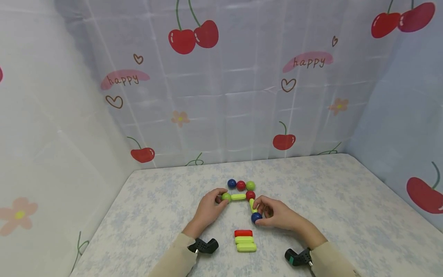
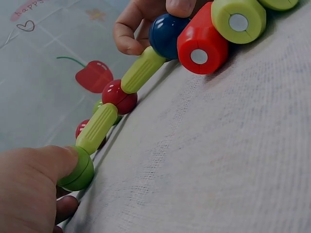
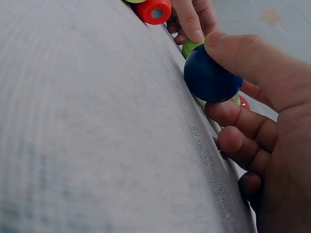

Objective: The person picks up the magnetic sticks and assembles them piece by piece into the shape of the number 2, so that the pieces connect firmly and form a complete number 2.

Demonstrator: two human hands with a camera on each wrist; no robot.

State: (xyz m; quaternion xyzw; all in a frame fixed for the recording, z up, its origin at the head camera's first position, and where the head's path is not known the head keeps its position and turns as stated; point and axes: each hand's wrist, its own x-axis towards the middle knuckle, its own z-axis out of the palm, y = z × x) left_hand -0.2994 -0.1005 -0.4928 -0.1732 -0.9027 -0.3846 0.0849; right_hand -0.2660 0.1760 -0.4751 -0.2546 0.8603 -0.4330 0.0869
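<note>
On the bench (image 1: 166, 204), three balls (image 1: 240, 186) lie at twelve o'clock from the ball-and-rod chain (image 1: 238, 197), three rods (image 1: 244, 240) at six.

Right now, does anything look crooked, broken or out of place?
Nothing stands out. The three red and yellow-green plastic rods lie side by side; the far blue, red and green balls sit in a row. No damage shows.

Cherry-print curtains (image 1: 238, 100), perhaps plastic, enclose 3 sides of a mottled blue-white table (image 1: 155, 204).
</note>
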